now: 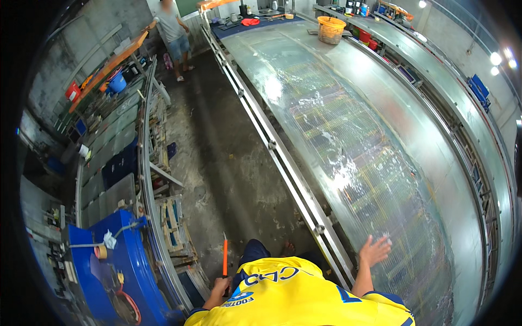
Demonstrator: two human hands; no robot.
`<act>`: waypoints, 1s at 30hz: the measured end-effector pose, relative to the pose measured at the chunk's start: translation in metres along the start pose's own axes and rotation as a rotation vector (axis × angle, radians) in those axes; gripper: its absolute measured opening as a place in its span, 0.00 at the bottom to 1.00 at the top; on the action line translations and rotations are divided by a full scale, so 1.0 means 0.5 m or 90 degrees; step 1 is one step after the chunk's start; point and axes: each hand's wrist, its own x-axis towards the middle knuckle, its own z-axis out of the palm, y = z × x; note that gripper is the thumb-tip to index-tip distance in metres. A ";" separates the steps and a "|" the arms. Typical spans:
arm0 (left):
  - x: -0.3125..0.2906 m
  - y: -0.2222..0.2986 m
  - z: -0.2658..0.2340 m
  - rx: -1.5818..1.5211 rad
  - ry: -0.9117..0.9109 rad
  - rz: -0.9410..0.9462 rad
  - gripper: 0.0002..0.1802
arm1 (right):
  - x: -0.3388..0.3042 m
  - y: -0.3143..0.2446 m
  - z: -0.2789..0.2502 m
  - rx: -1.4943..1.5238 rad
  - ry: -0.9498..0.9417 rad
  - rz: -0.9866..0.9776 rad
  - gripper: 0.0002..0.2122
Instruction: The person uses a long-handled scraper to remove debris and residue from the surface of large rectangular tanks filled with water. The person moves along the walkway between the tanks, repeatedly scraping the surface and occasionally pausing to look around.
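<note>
My left hand (219, 289) is down at my side by the aisle, its fingers wrapped around a slim orange stick-like tool (225, 259). The tool points upward and ends in a thin tip; its exact kind is too small to make out. At the right, my right hand (376, 250) rests with fingers spread on or just over the long table (429, 146). Under it lies a wet, shiny sheet (361, 185) with a grid of fine lines and yellowish bands. Whether the palm presses the sheet cannot be seen.
A metal rail (272, 145) runs along the table's near side. A yellow bucket (330, 31) stands farther up the table. Across the concrete aisle (228, 163) are another bench (117, 136) and a blue cabinet (109, 271). A person (175, 38) stands at the far end.
</note>
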 end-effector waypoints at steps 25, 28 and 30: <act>0.359 1.700 -0.378 -0.098 -0.066 0.562 0.16 | 0.177 -1.583 -0.329 0.231 0.028 -0.143 0.35; 0.392 1.902 -0.376 -0.088 -0.105 0.584 0.15 | 0.172 -1.814 -0.415 0.266 0.038 -0.156 0.34; 0.411 2.011 -0.371 -0.043 -0.101 0.581 0.15 | 0.178 -1.981 -0.389 0.271 0.080 -0.214 0.32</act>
